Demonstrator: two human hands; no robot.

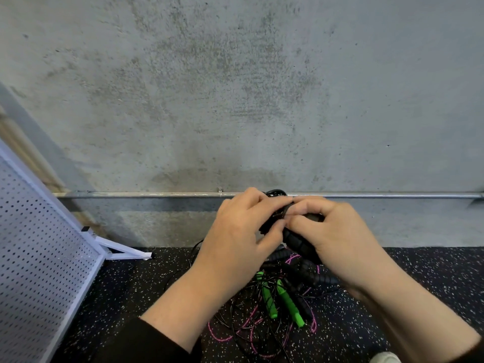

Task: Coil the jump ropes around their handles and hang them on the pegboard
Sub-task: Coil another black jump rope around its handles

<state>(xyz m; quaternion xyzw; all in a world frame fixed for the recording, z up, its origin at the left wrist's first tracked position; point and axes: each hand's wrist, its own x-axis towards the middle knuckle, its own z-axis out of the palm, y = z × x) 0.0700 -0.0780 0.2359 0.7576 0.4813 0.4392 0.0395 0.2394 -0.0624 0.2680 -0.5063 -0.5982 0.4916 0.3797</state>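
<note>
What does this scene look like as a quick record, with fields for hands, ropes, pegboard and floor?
left hand: grips black jump rope handles
right hand: pinches the cord at the same handles
floor pile: green handles, pink cord, black cords, tangled
pegboard: white, at left, nothing visibly hung
floor: black speckled

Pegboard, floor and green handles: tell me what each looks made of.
Pegboard: likely white painted metal, an even grid of holes inside a thin frame. Floor: probably rubber matting, matte black with pale flecks. Green handles: seemingly plastic, a bright uniform colour with a slight sheen; too small to be sure.
</note>
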